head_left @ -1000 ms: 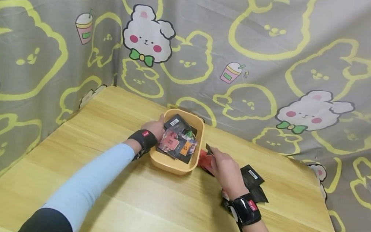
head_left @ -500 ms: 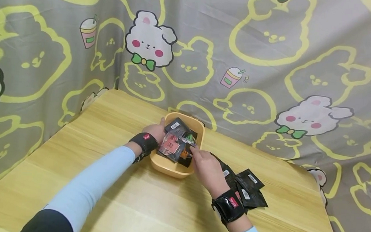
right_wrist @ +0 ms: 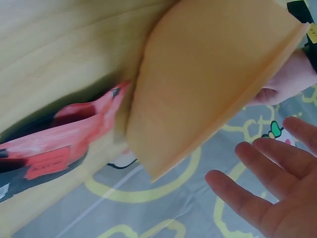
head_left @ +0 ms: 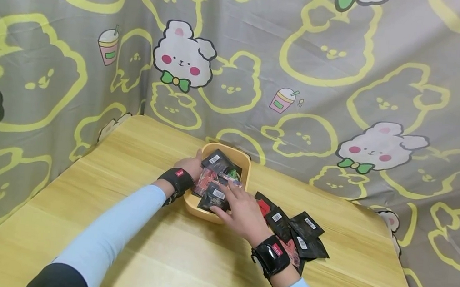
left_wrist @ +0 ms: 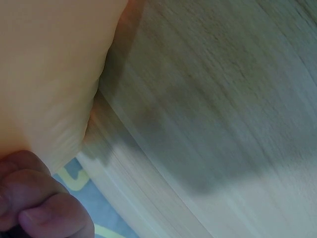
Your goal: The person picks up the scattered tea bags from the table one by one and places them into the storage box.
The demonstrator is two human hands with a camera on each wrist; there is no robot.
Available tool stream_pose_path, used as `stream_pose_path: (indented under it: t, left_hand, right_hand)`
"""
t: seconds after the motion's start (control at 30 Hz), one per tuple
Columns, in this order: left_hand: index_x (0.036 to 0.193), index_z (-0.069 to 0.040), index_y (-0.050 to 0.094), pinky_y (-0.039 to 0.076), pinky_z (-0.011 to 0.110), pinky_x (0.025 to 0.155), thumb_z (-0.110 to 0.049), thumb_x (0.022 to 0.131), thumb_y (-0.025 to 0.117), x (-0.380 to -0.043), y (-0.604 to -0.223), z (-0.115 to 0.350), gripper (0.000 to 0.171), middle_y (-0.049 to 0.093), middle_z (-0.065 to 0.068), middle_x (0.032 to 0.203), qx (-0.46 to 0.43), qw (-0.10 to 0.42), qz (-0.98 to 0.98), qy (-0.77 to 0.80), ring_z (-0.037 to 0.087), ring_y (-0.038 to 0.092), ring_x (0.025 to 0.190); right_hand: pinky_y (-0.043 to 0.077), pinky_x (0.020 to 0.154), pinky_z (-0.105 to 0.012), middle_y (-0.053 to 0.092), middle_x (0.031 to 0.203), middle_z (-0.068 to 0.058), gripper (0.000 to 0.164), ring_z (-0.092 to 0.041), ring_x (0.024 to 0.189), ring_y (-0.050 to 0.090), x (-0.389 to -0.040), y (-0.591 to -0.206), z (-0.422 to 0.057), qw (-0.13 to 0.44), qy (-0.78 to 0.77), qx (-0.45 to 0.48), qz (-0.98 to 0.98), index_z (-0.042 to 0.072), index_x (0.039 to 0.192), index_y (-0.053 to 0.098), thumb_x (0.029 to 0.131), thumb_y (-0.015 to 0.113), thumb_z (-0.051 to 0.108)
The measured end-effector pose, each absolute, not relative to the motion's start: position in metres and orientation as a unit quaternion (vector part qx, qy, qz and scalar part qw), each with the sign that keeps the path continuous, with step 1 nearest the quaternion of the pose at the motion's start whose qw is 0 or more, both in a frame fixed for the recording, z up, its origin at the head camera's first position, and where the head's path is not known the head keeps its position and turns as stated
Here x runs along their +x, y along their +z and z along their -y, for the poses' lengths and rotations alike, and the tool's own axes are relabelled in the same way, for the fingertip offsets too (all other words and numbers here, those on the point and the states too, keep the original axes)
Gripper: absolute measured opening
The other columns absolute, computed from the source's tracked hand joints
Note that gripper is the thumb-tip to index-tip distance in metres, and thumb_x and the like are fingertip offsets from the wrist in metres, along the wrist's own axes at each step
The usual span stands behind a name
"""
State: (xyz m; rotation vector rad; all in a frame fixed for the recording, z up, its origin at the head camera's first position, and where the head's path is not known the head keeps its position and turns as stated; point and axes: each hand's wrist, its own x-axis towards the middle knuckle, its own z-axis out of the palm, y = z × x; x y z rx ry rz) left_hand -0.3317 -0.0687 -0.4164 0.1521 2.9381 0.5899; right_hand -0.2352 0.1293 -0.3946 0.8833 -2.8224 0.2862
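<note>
A yellow plastic bin stands on the table with several small black sachets inside, some with red or green print. My left hand grips the bin's left side; in the left wrist view its curled fingers lie against the outer wall. Over the bin's right front, my right hand has its fingers spread and nearly straight, holding nothing. Below those fingers a black sachet with a white barcode label lies on top of the others. In the right wrist view, the spread right hand shows beside the bin's wall.
Right of the bin, a loose pile of black sachets lies on the wooden table, partly behind my right wrist. A red-printed sachet shows near the bin's base. A patterned curtain hangs along the table's back and sides.
My right hand has come left from the pile with a sachet and let go of it in the bin; its fingers have spread. The left hand has stayed at the bin's side.
</note>
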Motion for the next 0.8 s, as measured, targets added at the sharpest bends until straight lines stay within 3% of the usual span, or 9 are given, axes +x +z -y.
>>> stream_pose_path:
  t: [0.27, 0.47, 0.67, 0.8]
  left_hand:
    - [0.149, 0.001, 0.015, 0.05, 0.04, 0.069, -0.02, 0.095, 0.044, -0.33, -0.414, 0.069, 0.065, 0.068, 0.017, 0.087, 0.05, 0.065, -0.979, 0.188, 0.027, 0.063, 0.073]
    - [0.149, 0.001, 0.013, 0.05, 0.042, 0.073, -0.02, 0.095, 0.043, -0.33, -0.413, 0.067, 0.065, 0.068, 0.02, 0.097, 0.044, 0.074, -0.977, 0.196, 0.031, 0.065, 0.082]
    - [0.149, 0.001, 0.011, 0.05, 0.043, 0.076, -0.02, 0.096, 0.043, -0.328, -0.411, 0.067, 0.066, 0.067, 0.022, 0.103, 0.039, 0.078, -0.973, 0.212, 0.033, 0.065, 0.086]
    - [0.149, 0.001, 0.01, 0.05, 0.043, 0.077, -0.019, 0.097, 0.04, -0.327, -0.414, 0.067, 0.064, 0.066, 0.022, 0.106, 0.033, 0.079, -0.971, 0.222, 0.033, 0.065, 0.089]
  right_hand:
    - [0.04, 0.097, -0.054, 0.05, 0.137, -0.017, 0.058, -0.035, 0.121, 0.052, -0.232, -0.399, -0.151, 0.094, 0.105, 0.257, 0.956, 0.014, 0.133, 0.053, 0.088, 0.058, 0.049]
    - [0.043, 0.094, -0.053, 0.05, 0.136, -0.021, 0.054, -0.039, 0.118, 0.053, -0.233, -0.4, -0.2, 0.101, 0.12, 0.175, 0.972, 0.012, 0.131, 0.055, 0.088, 0.06, 0.044]
    - [0.043, 0.089, -0.056, 0.047, 0.135, -0.028, 0.058, -0.044, 0.113, 0.053, -0.24, -0.41, -0.276, 0.044, 0.117, 0.05, 0.991, 0.002, 0.133, 0.05, 0.091, 0.055, 0.042]
    - [0.041, 0.09, -0.059, 0.042, 0.136, -0.034, 0.076, -0.05, 0.117, 0.047, -0.238, -0.421, -0.314, -0.034, 0.113, 0.013, 0.993, -0.003, 0.137, 0.042, 0.088, 0.052, 0.055]
